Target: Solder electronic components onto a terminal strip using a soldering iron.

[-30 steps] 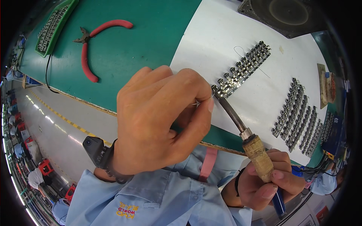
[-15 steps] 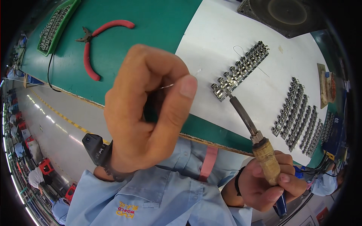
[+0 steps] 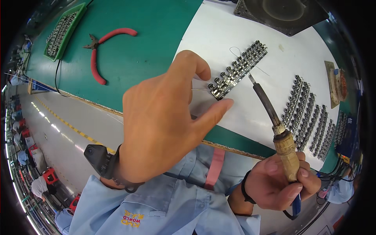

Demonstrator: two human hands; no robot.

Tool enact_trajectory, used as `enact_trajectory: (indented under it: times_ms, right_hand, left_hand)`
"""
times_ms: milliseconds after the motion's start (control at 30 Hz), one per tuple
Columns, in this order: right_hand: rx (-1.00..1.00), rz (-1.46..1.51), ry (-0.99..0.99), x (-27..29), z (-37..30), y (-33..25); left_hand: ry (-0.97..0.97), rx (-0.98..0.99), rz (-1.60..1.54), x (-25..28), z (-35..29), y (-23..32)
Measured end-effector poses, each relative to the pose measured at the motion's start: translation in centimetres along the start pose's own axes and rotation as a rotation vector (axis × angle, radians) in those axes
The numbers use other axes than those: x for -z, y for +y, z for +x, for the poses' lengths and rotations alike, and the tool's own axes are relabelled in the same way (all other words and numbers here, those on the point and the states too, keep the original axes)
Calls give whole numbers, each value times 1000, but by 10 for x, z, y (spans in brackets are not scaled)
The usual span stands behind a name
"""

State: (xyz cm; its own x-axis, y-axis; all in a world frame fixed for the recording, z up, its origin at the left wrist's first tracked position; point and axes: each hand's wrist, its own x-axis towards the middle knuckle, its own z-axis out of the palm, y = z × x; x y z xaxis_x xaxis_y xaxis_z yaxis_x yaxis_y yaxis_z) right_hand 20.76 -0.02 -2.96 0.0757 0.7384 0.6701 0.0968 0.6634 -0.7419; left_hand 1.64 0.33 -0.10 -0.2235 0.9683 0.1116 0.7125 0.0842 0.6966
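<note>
My left hand (image 3: 168, 105) reaches over the near end of a strip of small shiny metal connectors (image 3: 239, 70), thumb and index finger spread apart around that end. A thin silvery wire (image 3: 199, 89) shows between this hand and the strip; its other end is hidden behind the hand, so I cannot tell whether the curled fingers hold it. My right hand (image 3: 274, 182) is closed around the wooden handle of a soldering iron (image 3: 286, 152). The iron points up and left, its tip just right of the strip and apart from it.
Red-handled cutting pliers (image 3: 95, 47) lie on the green mat (image 3: 156, 23). A green tray (image 3: 80, 17) of connector strips stands at far left. More strips (image 3: 299, 109) line the white sheet (image 3: 290, 62) at right, near a sponge-like block (image 3: 338, 86). A dark square fan-like unit (image 3: 282, 19) sits at the back.
My left hand has moved right toward the strip, and its thumb and index finger have parted from their pinch on the wire. The iron's tip has left the strip, moving up and right.
</note>
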Motion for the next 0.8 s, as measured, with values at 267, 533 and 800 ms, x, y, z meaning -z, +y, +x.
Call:
enact_trajectory:
  times_ms: [267, 533, 800]
  right_hand:
    - [-7, 50, 24, 1, 0, 1]
    - [-8, 121, 83, -4, -1, 2]
    - [-39, 236, -27, -1, -1, 4]
  left_hand:
    - [-51, 25, -13, 5, 4, 0]
    - [-63, -41, -80, 10, 1, -14]
    - [17, -186, -125, 4, 7, -27]
